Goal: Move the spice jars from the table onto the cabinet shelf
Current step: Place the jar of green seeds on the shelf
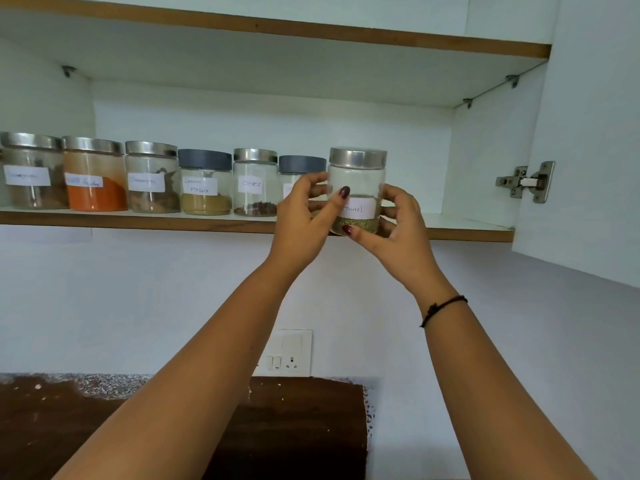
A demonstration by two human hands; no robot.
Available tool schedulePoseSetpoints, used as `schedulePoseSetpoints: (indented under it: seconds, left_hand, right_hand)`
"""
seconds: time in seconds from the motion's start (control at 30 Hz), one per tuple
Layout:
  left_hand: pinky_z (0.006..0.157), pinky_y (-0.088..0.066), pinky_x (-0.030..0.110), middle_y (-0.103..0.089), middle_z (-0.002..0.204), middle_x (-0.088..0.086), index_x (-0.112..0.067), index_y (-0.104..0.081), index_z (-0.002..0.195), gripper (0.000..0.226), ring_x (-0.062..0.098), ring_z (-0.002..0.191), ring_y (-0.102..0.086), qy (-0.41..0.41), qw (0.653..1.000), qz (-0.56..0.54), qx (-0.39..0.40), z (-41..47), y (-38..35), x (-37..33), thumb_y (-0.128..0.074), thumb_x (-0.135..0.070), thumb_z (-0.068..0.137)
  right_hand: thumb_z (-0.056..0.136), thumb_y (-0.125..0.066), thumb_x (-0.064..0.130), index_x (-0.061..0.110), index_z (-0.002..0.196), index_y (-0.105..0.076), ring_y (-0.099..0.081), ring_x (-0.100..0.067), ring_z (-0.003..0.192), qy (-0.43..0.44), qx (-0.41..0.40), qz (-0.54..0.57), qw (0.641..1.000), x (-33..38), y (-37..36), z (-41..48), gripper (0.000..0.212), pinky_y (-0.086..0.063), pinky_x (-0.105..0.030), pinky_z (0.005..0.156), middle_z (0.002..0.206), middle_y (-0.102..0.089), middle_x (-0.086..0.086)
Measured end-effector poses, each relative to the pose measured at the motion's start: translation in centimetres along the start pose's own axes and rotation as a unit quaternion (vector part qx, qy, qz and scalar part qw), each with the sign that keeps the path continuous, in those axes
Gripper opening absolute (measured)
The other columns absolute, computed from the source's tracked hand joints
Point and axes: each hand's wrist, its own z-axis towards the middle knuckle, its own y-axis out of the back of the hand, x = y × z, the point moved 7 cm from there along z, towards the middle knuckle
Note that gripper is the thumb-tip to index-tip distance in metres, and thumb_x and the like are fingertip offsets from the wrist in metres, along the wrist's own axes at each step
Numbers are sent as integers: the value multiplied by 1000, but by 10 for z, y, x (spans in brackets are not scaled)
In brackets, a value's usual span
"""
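Observation:
A glass fennel jar [357, 174] with a steel lid and a white label is held at the front edge of the cabinet shelf [138, 223]. My left hand [304, 220] grips its left side, thumb across the front. My right hand [398, 226] grips its right side and base. Whether its base touches the shelf is hidden by my fingers. Several labelled spice jars stand in a row on the shelf to its left, among them an orange powder jar [94, 174], a masala jar [205, 183] and a cloves jar [255, 183]. A grey-lidded jar [301, 166] is partly hidden behind my left hand.
The shelf is bare to the right of the held jar, up to the cabinet side wall. The open cabinet door [595, 133] with its hinge [526, 181] stands at the right. An upper shelf [311, 31] runs overhead. Below are a wall socket [291, 355] and a dark wooden table [304, 427].

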Motion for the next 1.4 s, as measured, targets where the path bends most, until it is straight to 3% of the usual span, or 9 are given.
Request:
schedulePoseSetpoints:
  seconds: [0.1, 0.27, 0.4, 0.5, 0.7, 0.97, 1.17, 1.27, 1.4]
  left_hand:
    - [81, -62, 34, -60, 130, 0, -17, -48, 140, 54, 16, 111, -65, -7, 999, 45, -1, 6, -13, 8, -63, -40, 93]
    - [85, -60, 40, -59, 131, -4, -27, -43, 141, 59, 10, 111, -62, -36, 992, 118, -30, 13, -24, 14, -62, -50, 90]
    - [88, -56, 32, -56, 134, -6, -27, -41, 144, 60, 6, 108, -57, -70, 974, 208, -55, 14, -29, 13, -61, -50, 92]
    - [86, -52, 28, -53, 138, -4, -24, -42, 145, 61, 6, 104, -55, -91, 957, 265, -71, 14, -30, 15, -62, -47, 91]
    - [89, -54, 33, -55, 135, -2, -21, -46, 142, 57, 12, 106, -59, -95, 946, 300, -83, 19, -28, 20, -66, -37, 91]
    - [89, -53, 30, -57, 132, -4, -24, -47, 140, 54, 9, 99, -58, -90, 936, 331, -79, 29, -17, 27, -68, -30, 91]
    - [89, -50, 28, -58, 132, -2, -22, -49, 139, 53, 13, 106, -59, -88, 936, 332, -82, 30, -19, 31, -69, -28, 90]
    - [88, -52, 28, -59, 130, -2, -21, -51, 137, 50, 12, 104, -60, -95, 941, 315, -81, 24, -19, 28, -68, -29, 91]
    - [88, -54, 27, -62, 122, -5, -18, -58, 128, 38, 7, 106, -60, -115, 962, 231, -88, -5, -21, 13, -66, -25, 92]
  right_hand:
    - [77, -82, 24, 18, 141, -41, -53, -13, 120, -5, 13, -30, 999, -13, 4, 13, 77, -53, -29, 98, 135, -37, 1]
    - [79, -81, 28, 21, 146, -35, -53, -15, 120, -10, 40, -68, 997, -25, 10, 30, 81, -47, -19, 90, 135, -41, -1]
    - [77, -81, 35, 24, 143, -29, -52, -10, 114, -14, 47, -94, 994, -31, 15, 41, 84, -43, -16, 81, 131, -52, 0]
    - [78, -80, 37, 21, 139, -30, -54, -14, 115, -21, 51, -117, 992, -37, 13, 47, 81, -48, -25, 86, 130, -54, -2]
    - [79, -77, 38, 19, 132, -31, -62, -18, 106, -21, 54, -166, 984, -43, 2, 56, 73, -57, -38, 85, 130, -57, -3]
    - [79, -74, 47, 16, 127, -32, -64, -22, 100, -20, 59, -237, 969, -37, -14, 64, 70, -49, -29, 67, 127, -60, -3]
    - [80, -74, 45, 16, 129, -33, -63, -23, 100, -33, 68, -237, 969, -39, -18, 66, 70, -50, -31, 70, 127, -59, -5]
    - [83, -73, 39, 16, 131, -38, -59, -21, 108, -7, 22, -218, 976, -32, -9, 55, 64, -49, -29, 76, 126, -56, -4]
    - [87, -69, 30, 18, 114, -54, -59, -11, 101, 76, -87, -141, 983, -12, 7, 16, 34, -52, -21, 75, 115, -60, 4]
